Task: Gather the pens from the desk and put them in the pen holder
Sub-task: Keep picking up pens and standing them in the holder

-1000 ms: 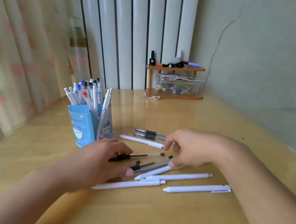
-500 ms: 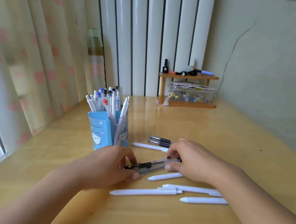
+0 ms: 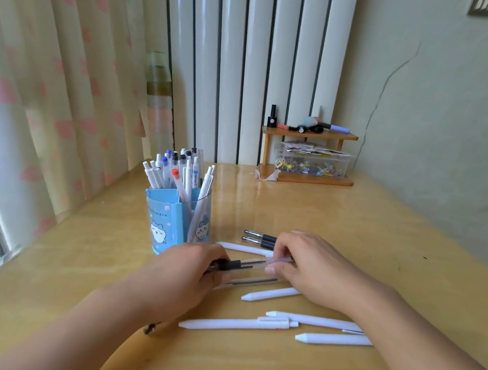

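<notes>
Near the middle of the wooden surface [image 3: 340, 231], a small bundle of clear pens [image 3: 256, 266] is gripped at both ends. The left hand [image 3: 188, 274] is reached in from the lower left with its forearm stretched diagonally across the surface, back turned up, fingers curled around the dark grip end of the bundle. The right hand [image 3: 309, 267] is brought in from the lower right, its forearm laid low over the surface, the wrist bent slightly inward; its thumb and fingertips are pinched on the opposite end of the same pens. Both hands are thus closed on the bundle, which is held roughly level just above the surface; one clear pen [image 3: 253, 281] is seen slightly below the others, and whether it is held or resting cannot be told.

Just behind the left hand, the blue pen holder [image 3: 173, 225] is stood upright, already packed with white and clear pens. Behind the right hand, two dark-gripped pens [image 3: 260, 239] are laid side by side, with a white pen [image 3: 242, 248] just in front of them. Nearer the person, four more white pens are left on the surface: one [image 3: 270, 294] angled just beside the right wrist, one [image 3: 311, 320] partly hidden by the right forearm, a long one [image 3: 234, 324] below the left hand, and one [image 3: 333, 339] touching the forearm's edge. At the far wall, a small wooden shelf [image 3: 310, 133] is seen.
</notes>
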